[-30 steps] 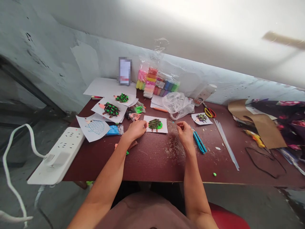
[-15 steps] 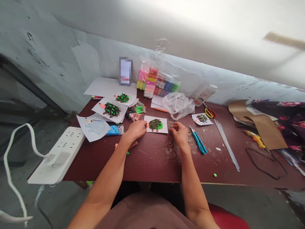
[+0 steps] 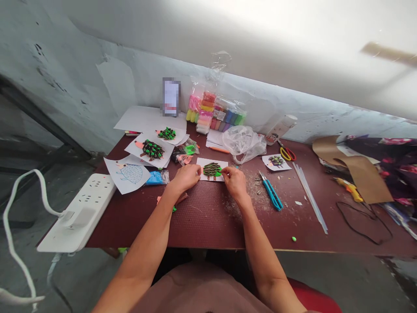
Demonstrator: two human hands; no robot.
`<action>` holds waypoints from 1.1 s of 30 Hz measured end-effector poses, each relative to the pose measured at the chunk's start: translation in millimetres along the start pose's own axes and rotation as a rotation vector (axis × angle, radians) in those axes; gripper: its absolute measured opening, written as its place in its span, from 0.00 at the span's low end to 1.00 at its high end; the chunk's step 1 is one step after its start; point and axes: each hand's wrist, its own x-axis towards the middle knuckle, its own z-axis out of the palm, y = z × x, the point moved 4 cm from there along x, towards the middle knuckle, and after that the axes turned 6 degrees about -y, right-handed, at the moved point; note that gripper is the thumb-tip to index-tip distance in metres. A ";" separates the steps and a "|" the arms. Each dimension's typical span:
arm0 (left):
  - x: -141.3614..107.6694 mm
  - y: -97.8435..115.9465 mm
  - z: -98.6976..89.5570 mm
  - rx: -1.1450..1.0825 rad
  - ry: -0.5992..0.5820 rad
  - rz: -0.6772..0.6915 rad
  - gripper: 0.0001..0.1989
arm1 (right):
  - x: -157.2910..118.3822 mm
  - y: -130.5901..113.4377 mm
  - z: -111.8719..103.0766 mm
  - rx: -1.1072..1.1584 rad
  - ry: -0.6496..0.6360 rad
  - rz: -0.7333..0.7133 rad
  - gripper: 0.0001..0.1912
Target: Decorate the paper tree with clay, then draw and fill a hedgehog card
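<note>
A small white card (image 3: 200, 177) lies flat, bearing a green clay hedgehog (image 3: 212, 170) covered with dark, striped, seed-like pieces. My left hand (image 3: 186, 177) pinches the card's left edge beside the hedgehog's pink head. At the hedgehog's green right end, my right hand (image 3: 236, 181) has its thumb and fingertips pressed together. Whatever sits between those fingertips is too small to make out. Several loose seeds (image 3: 258, 184) lie right of that hand, near blue-handled tweezers or snips (image 3: 272, 193).
Finished-looking hedgehog pictures (image 3: 152, 149) and a blue hedgehog drawing (image 3: 133, 174) lie left. Coloured clay packs (image 3: 208, 114) and a plastic bag (image 3: 243, 143) stand behind. Scissors (image 3: 287, 154), clear glue sticks (image 3: 309, 198) and a yellow glue gun (image 3: 352, 191) lie right; a power strip (image 3: 80, 213) is left.
My right hand has moved left from the bare table beside the card to the hedgehog's right end. My left hand stays at the card's left edge.
</note>
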 end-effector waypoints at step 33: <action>-0.9 0.7 0.8 -0.001 0.011 -0.002 0.10 | 1.6 -14.1 10.4 -0.114 -0.024 -0.048 0.11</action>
